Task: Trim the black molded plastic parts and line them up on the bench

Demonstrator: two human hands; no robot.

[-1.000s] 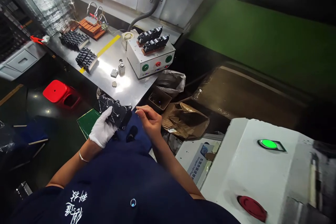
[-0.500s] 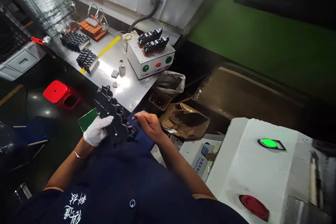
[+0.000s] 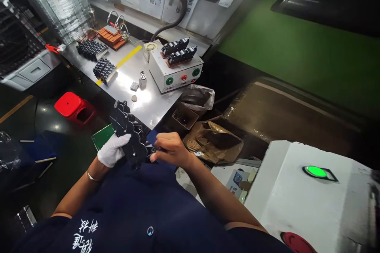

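My left hand (image 3: pixel 111 151), in a white glove, grips a black plastic part (image 3: pixel 130 136) with a scalloped edge and small screws or pins on its face. The part is held tilted in front of my body, near the table's front corner. My bare right hand (image 3: pixel 170 149) is closed, with thumb and curled fingers at the part's lower right end. Whatever sits between those fingertips is mostly hidden. Behind the gloved hand a green board (image 3: pixel 103 137) shows.
On the metal table (image 3: pixel 130 104) stand stacked black parts (image 3: pixel 104 72), a small metal block (image 3: pixel 134 86) and a white control box (image 3: pixel 175 73) bearing two black parts. A cardboard box (image 3: pixel 213 140) is to the right, beside a white machine (image 3: pixel 285 182). A red stool (image 3: pixel 74 106) is left.
My right hand has moved in from just beside the black plastic part onto its lower right end. My left hand keeps its grip. The whole view has shifted slightly.
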